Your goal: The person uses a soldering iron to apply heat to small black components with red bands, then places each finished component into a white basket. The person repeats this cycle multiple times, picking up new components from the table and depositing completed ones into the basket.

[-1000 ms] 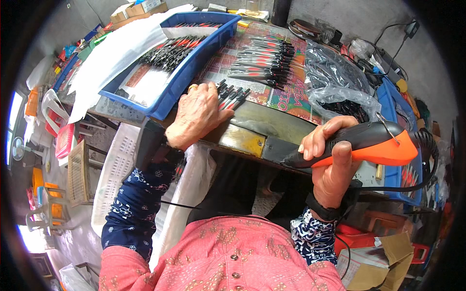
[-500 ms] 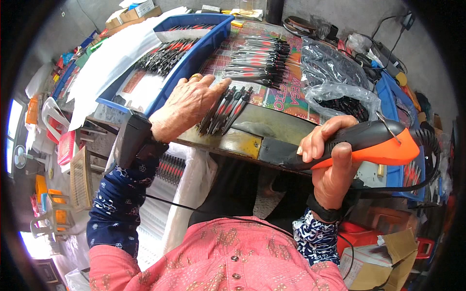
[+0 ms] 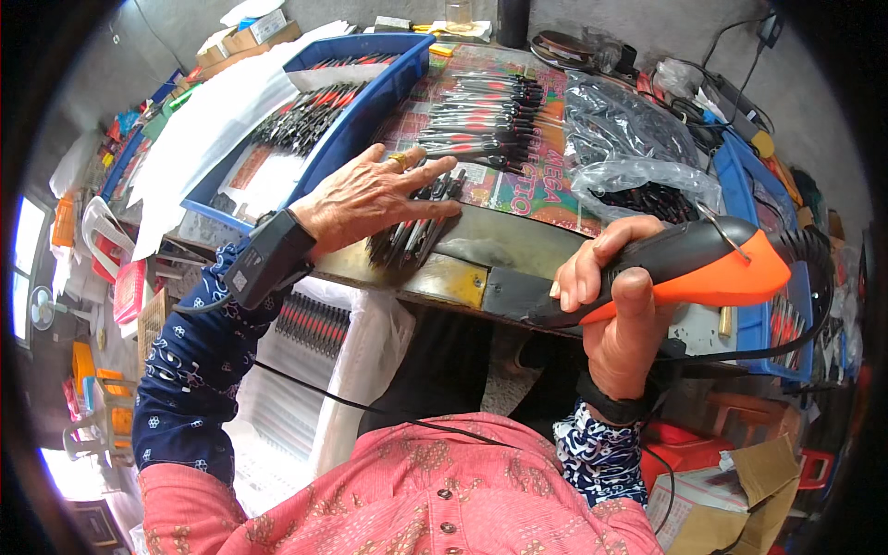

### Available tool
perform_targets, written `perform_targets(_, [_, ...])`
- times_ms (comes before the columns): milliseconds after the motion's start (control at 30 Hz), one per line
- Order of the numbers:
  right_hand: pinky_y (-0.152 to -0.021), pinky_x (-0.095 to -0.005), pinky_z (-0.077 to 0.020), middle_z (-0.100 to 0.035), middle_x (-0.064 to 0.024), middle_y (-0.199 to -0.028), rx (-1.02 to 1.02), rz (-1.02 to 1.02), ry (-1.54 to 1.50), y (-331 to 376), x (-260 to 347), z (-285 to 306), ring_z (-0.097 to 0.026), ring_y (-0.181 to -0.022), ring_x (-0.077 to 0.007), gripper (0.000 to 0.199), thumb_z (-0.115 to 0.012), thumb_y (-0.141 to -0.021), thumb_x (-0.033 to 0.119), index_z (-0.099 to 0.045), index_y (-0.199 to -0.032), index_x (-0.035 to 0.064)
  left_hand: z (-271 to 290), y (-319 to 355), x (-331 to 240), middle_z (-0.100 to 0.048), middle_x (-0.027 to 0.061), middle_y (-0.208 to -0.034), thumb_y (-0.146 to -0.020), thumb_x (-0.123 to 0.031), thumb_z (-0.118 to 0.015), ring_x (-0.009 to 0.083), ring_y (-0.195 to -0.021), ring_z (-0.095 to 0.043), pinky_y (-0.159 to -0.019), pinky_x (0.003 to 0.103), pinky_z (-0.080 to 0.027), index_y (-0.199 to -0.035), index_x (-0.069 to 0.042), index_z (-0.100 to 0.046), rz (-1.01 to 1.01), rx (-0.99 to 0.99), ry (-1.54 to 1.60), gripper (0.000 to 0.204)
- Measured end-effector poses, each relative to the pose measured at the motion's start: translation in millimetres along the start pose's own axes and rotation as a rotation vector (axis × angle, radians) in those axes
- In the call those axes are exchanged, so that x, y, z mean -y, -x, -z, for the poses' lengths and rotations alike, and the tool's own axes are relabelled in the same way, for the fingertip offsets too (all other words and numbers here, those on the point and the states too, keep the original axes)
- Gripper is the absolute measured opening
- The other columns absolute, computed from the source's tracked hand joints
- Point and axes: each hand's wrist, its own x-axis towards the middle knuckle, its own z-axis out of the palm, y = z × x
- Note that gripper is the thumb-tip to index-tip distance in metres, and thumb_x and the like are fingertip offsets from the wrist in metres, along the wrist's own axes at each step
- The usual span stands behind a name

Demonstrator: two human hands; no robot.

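Observation:
My left hand [image 3: 375, 194] is open, its fingers spread over a bunch of black, grey and red pens [image 3: 407, 239] at the table's near edge. The fingers seem to touch the upper pens, and the palm hides part of the bunch. Beyond it, a row of similar pens [image 3: 483, 116] lies side by side on a colourful printed sheet [image 3: 536, 190]. My right hand [image 3: 620, 305] is wrapped round a corded black-and-orange hand power tool [image 3: 694, 268] with a wire loop at its back. Its tapered black nose points left, over the table edge.
A blue tray [image 3: 356, 120] of pens and white paper stands at the left. Clear plastic bags [image 3: 629, 125] with dark parts lie at the right, near another blue tray [image 3: 786, 347]. Below the table is a plastic-lined container [image 3: 314, 324] holding pens. A black cable [image 3: 731, 355] runs from the right.
My left hand has shifted slightly left and spread its fingers; the pens under it now lie more bunched. The right hand still holds the tool, almost unmoved.

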Motion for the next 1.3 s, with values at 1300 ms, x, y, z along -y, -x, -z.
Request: perform_targets(1300, [-0.053, -0.0279, -0.0422, -0.045, -0.0018, -0.061, 0.032, -0.010, 0.010, -6, -2, -8, -0.047, -0.051, -0.0124, 0.053, -0.066, -0.079, 0.050, -0.045, -0.093, 0.0032, -16, 12, 32, -0.052, 0.0069, -0.086, -0.068, -0.010, -0.068, 0.0275, -0.088, -0.053, -0.078, 0.038, -0.042, -0.096, -0.009, -0.048, -0.070, 0.146, 0.287, 0.034])
